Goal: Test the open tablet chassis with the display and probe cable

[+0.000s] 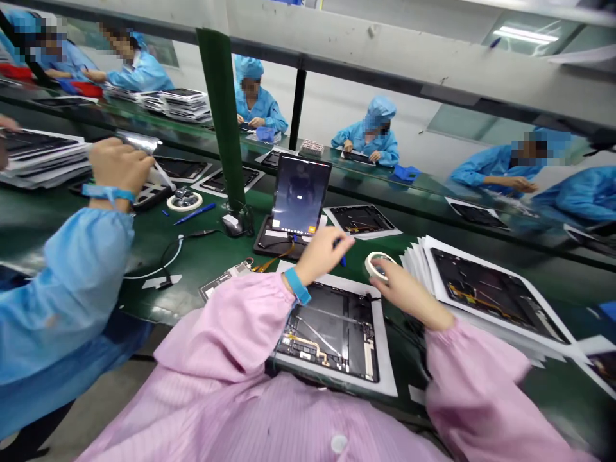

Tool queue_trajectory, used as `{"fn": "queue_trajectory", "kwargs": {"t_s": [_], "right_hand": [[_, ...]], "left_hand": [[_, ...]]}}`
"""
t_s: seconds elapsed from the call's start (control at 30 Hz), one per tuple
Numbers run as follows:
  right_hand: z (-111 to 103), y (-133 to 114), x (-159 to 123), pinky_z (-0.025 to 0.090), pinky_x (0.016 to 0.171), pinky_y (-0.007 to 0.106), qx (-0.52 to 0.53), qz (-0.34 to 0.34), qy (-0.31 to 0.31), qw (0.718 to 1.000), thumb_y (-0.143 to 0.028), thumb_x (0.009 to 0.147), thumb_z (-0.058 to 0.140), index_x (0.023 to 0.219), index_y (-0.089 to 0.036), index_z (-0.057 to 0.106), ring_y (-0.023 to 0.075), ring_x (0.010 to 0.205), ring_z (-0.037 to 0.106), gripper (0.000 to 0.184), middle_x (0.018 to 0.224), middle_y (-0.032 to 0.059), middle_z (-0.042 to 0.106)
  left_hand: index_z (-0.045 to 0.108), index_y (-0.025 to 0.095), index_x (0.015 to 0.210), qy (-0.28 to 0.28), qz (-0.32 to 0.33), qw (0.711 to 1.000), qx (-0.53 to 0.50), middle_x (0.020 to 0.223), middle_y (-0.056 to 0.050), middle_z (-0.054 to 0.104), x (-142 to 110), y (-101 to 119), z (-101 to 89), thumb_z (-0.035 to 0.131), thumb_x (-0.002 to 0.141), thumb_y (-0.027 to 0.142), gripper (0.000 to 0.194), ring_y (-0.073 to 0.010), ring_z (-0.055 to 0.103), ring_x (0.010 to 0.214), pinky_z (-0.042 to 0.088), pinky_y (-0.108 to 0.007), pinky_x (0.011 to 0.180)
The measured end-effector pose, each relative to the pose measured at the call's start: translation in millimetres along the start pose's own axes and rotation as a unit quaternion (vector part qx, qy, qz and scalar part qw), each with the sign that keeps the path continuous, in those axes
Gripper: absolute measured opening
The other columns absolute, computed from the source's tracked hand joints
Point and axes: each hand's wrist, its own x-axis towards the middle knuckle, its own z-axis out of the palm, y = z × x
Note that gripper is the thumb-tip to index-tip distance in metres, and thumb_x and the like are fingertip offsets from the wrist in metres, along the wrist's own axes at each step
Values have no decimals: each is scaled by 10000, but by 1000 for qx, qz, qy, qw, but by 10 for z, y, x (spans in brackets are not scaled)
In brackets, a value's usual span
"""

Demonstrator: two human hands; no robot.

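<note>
At the lower middle of the frame, an opened tablet lies on a white sheet on the green bench, its insides bare, with a bright ribbon and small parts along the near side. The person in pink sleeves sits right up to it. Their left hand, a blue band at the wrist, is above the tablet's far edge, fingers bent and partly closed; something dark blue shows by the fingertips, but I can't tell whether it is gripped. The right hand, right of centre, is loosely half open, its fingers over the near edge of a white roll of tape; whether they pinch it I can't make out. Just behind the left hand a lit screen leans upright on a dark stand, with a mouse to its left. A thin metal plate lies in front of them, partly behind the pink sleeve. Another opened tablet rests on paper beyond the hands, and at the right of the frame one more tops a pile of white sheets. At the left, a neighbour's blue sleeve reaches in near a second roll of tape and a blue pen. Across the top, several people in blue bend over their work.
</note>
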Motion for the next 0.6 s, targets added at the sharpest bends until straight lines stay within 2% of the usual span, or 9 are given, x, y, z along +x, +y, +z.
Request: {"fn": "queue_trajectory", "kwargs": {"t_s": [0.1, 0.17, 0.23, 0.3, 0.37, 0.43, 0.5, 0.53, 0.6], "right_hand": [[153, -223, 567, 433, 944, 389, -30, 81, 19, 996, -159, 878, 459, 1221, -108, 525, 283, 1079, 581, 354, 1168, 171, 607], [316, -315, 833, 449, 892, 387, -22, 94, 26, 995, -157, 885, 447, 1267, -76, 490, 293, 1029, 601, 393, 1132, 205, 609], [446, -350, 984, 457, 848, 372, -9, 93, 27, 995, -169, 877, 465, 1310, -66, 458, 290, 982, 617, 445, 1096, 214, 615], [475, -348, 1043, 465, 801, 359, 12, 86, 27, 996, -150, 837, 485, 1278, -81, 507, 280, 909, 634, 447, 1013, 188, 643], [369, -336, 1027, 465, 783, 363, 35, 83, 42, 995, -130, 796, 474, 1171, -100, 592, 275, 872, 634, 395, 948, 158, 660], [136, -346, 929, 468, 771, 358, 60, 84, 77, 992, -146, 796, 421, 1095, -129, 623, 258, 868, 626, 361, 937, 126, 663], [-172, -395, 725, 474, 710, 333, 171, 60, 136, 974, -181, 824, 360, 1071, -165, 609, 220, 805, 619, 351, 874, 80, 653], [-329, -436, 581, 470, 665, 322, 271, 33, 170, 947, -199, 831, 355, 1056, -182, 599, 203, 749, 610, 333, 800, 56, 633], [-586, -541, 236, 458, 622, 318, 458, -19, 226, 859, -225, 822, 406, 1009, -217, 584, 189, 683, 588, 259, 693, 19, 576]], "left_hand": [[605, 175, 898, 145, -77, 986, -25, 942, -48, 669, 180, -217, -417, 421, 931, 297, 223, -157, 604, 924, 452, -284, 873], [591, 150, 1003, 188, -137, 973, 6, 1045, -80, 657, 229, -487, -667, 462, 880, 206, 187, -160, 602, 994, 444, -276, 913], [557, 119, 1131, 161, -227, 957, 79, 1152, -121, 630, 228, -784, -874, 466, 825, 123, 319, -175, 587, 1074, 427, -282, 952], [541, 102, 1194, 95, -306, 934, 157, 1224, -152, 602, 200, -1039, -1025, 483, 785, 94, 414, -210, 559, 1143, 404, -309, 983], [581, 107, 1158, 41, -341, 919, 193, 1221, -156, 612, 170, -1213, -1108, 545, 741, 99, 418, -243, 555, 1152, 399, -323, 978], [631, 136, 1068, 15, -343, 919, 193, 1168, -129, 649, 152, -1306, -1129, 624, 704, 144, 364, -249, 580, 1106, 415, -311, 943], [649, 166, 997, 2, -335, 920, 203, 1118, -96, 672, 150, -1344, -1108, 678, 702, 254, 309, -242, 597, 1058, 426, -302, 907], [651, 175, 970, 0, -329, 919, 217, 1093, -86, 679, 152, -1352, -1092, 685, 710, 315, 297, -240, 601, 1040, 427, -304, 894], [647, 185, 929, -6, -316, 915, 252, 1047, -75, 685, 155, -1357, -1067, 664, 739, 392, 282, -238, 605, 1011, 425, -312, 877]]}}
